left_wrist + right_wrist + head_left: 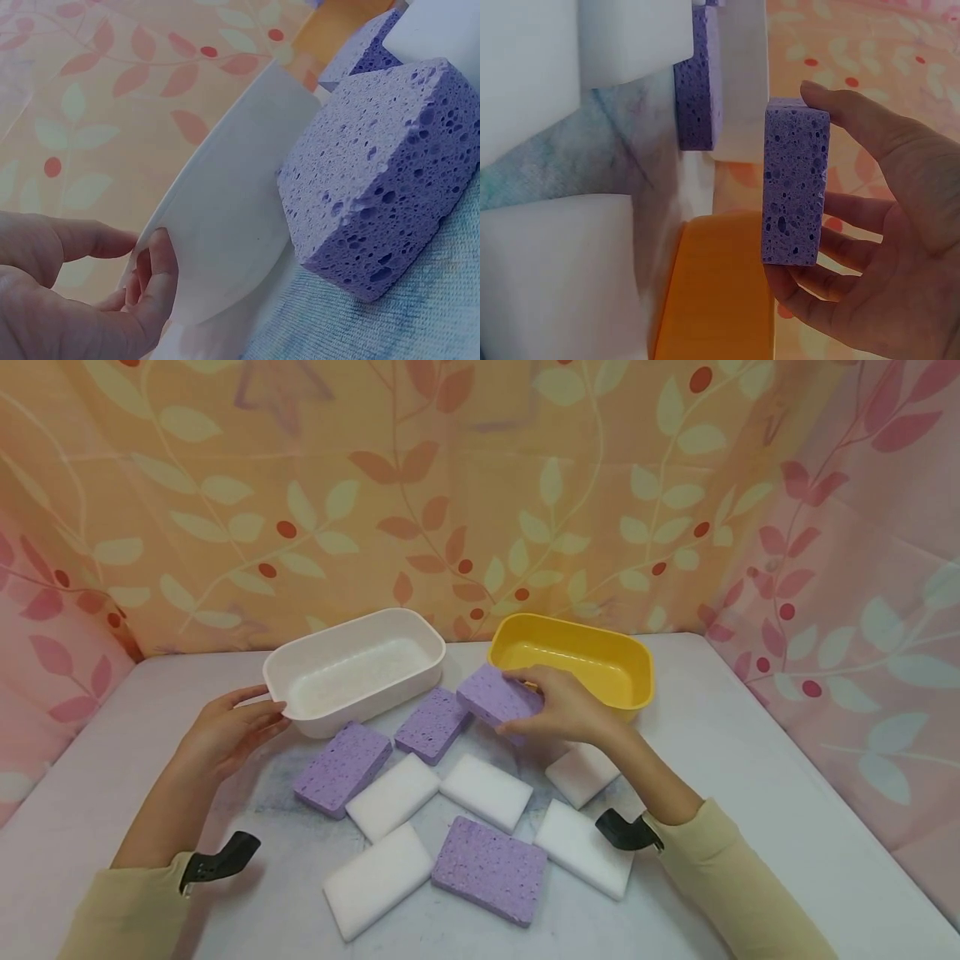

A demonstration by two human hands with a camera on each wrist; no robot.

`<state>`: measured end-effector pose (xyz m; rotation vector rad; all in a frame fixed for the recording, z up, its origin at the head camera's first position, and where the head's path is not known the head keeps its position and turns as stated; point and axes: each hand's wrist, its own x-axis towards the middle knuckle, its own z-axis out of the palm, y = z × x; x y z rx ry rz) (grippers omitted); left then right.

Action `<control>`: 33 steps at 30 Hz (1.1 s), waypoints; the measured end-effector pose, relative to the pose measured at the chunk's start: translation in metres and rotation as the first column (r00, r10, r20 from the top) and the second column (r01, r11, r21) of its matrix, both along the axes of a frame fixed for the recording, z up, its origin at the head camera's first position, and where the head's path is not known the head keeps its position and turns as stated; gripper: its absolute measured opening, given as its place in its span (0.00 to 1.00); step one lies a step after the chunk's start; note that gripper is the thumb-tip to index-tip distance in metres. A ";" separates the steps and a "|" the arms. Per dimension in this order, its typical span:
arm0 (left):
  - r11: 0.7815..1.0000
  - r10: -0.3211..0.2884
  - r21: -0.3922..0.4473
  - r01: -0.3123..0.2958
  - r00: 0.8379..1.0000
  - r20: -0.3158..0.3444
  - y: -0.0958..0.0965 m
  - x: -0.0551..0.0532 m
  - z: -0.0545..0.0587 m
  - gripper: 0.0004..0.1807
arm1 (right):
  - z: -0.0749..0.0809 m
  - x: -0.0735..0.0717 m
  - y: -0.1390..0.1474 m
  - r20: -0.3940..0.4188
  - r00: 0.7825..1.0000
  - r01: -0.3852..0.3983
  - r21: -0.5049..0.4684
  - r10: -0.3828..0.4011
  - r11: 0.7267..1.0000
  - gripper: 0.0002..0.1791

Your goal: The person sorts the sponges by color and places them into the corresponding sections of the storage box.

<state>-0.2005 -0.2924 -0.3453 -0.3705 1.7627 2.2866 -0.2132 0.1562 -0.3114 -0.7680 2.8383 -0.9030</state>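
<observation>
My right hand (566, 703) grips a purple sponge (491, 693) between thumb and fingers, raised in front of the yellow tub (637, 681). In the right wrist view the held sponge (795, 187) shows its pitted narrow side. With thumb and fingertips, my left hand (232, 731) pinches the rim of the white tub (360, 693) at its left end. The left wrist view shows the tub's outer wall (232, 195) beside those fingers. Two purple sponges, one on the left (345, 768) and one in the middle (432, 725), lie before the white tub.
Several white sponge blocks, such as one at the front (378, 881) and one at the right (585, 847), lie spread over the table (750, 760). Another purple sponge (491, 870) lies near the front. A patterned cloth (450, 485) hangs behind the tubs.
</observation>
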 end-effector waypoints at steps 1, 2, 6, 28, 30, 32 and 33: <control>1.000 0.001 -0.001 -0.001 1.000 0.007 0.000 0.000 0.000 0.47 | 0.001 -0.001 -0.001 -0.001 1.000 -0.002 -0.002 0.002 1.000 0.46; 1.000 0.000 -0.005 0.000 1.000 0.011 0.000 0.000 0.000 0.48 | 0.002 -0.002 -0.002 -0.003 1.000 -0.004 -0.002 0.004 1.000 0.46; 1.000 0.002 -0.023 -0.002 1.000 0.024 -0.001 -0.001 -0.001 0.51 | 0.005 -0.005 -0.005 -0.008 1.000 -0.014 -0.008 0.014 1.000 0.46; 0.997 -0.018 0.069 0.017 1.000 0.021 -0.003 0.000 -0.001 0.36 | 0.021 -0.020 -0.037 -0.023 0.999 -0.033 0.007 0.033 0.999 0.45; 0.997 -0.020 0.072 0.019 1.000 0.014 -0.003 0.000 -0.001 0.28 | 0.022 -0.021 -0.040 -0.022 0.999 -0.032 0.000 0.032 0.999 0.45; 0.997 -0.026 0.071 0.026 1.000 0.006 -0.002 0.001 0.000 0.22 | 0.022 -0.022 -0.043 -0.025 0.999 -0.031 -0.008 0.031 0.999 0.45; 0.997 -0.026 0.073 0.026 1.000 0.006 -0.002 0.001 0.000 0.19 | 0.023 -0.023 -0.045 -0.024 0.999 -0.029 -0.013 0.029 1.000 0.44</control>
